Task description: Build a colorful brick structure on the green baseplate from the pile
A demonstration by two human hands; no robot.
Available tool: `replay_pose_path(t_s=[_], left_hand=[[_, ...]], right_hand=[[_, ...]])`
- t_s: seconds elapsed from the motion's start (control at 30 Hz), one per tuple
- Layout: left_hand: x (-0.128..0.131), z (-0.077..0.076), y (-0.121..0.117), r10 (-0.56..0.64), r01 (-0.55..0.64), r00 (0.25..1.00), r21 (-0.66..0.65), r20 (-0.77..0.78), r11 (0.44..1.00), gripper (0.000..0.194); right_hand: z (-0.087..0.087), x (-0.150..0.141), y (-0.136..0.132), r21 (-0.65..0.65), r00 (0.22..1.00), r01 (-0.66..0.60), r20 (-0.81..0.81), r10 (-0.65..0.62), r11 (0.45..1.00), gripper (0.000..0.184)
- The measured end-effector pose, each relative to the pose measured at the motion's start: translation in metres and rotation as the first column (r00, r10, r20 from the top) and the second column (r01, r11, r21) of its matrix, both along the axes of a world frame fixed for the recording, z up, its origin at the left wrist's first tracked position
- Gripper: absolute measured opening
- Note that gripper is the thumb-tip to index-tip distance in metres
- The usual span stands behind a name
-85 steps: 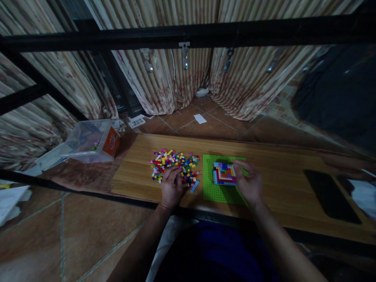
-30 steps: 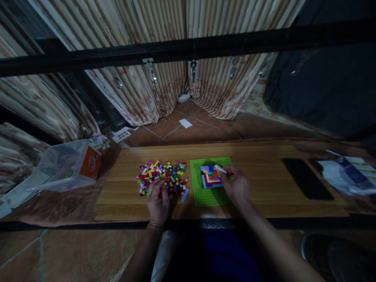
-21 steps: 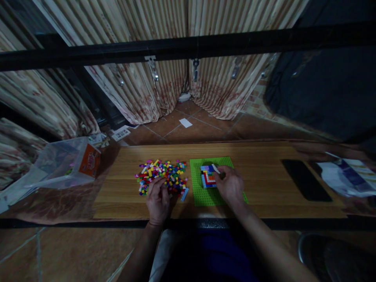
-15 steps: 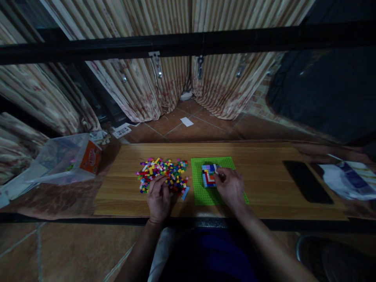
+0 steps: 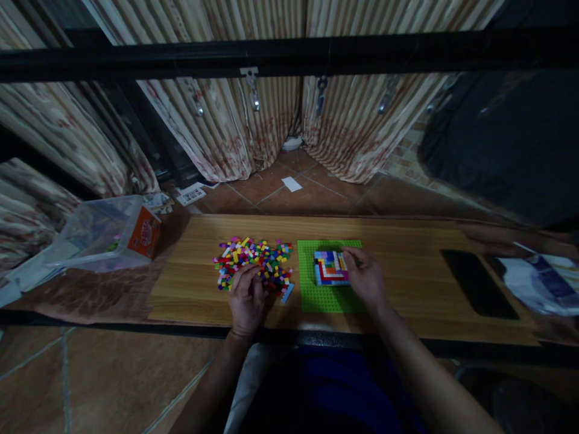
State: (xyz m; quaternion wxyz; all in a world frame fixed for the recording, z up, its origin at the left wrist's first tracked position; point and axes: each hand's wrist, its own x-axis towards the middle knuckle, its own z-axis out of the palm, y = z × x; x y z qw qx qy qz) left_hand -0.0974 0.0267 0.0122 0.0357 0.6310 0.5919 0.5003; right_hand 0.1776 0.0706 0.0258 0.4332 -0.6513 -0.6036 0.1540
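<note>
A green baseplate [image 5: 326, 298] lies on a wooden board [image 5: 407, 265], and a small multicoloured brick build [image 5: 330, 268] sits on it. My right hand [image 5: 367, 278] rests at the build's right edge with bent fingers touching it; what they pinch is hidden. To the left of the plate lies a pile of small coloured bricks [image 5: 253, 258]. My left hand [image 5: 246, 298] is at the pile's near edge, fingers curled down into the bricks. A light blue brick [image 5: 286, 293] lies loose between the pile and the plate.
A clear plastic box with an orange label [image 5: 113, 232] lies tipped at the left. A black phone [image 5: 479, 283] and a crumpled bag or paper [image 5: 540, 283] lie on the right. A black bar [image 5: 289, 55] crosses overhead, with curtains behind it.
My right hand carried a white brick to the build's top right, then slid to its right edge; the white brick no longer shows in the fingers. My left hand stayed at the pile.
</note>
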Motion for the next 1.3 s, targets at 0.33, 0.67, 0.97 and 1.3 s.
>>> replay_pose_path(t_s=[0.33,0.67,0.97,1.3], left_hand=[[0.001,0.002,-0.001,-0.004,0.004,1.0,-0.005,-0.009,1.0,0.02],[0.002,0.004,-0.002,-0.009,0.009,1.0,-0.016,0.002,1.0,0.019],[0.002,0.0,-0.003,0.008,-0.008,1.0,-0.01,0.022,1.0,0.021],[-0.024,0.007,-0.024,0.142,-0.142,0.99,0.032,0.019,0.989,0.02]], right_hand=[[-0.017,-0.003,0.012,-0.047,0.991,-0.094,-0.099,0.089,0.994,0.039],[-0.015,-0.005,0.012,-0.052,0.997,-0.082,0.003,0.083,0.995,0.038],[-0.022,-0.01,0.007,-0.009,0.968,-0.018,0.248,0.02,1.0,0.038],[-0.009,-0.015,-0.006,0.184,0.936,-0.037,0.349,-0.03,0.982,0.035]])
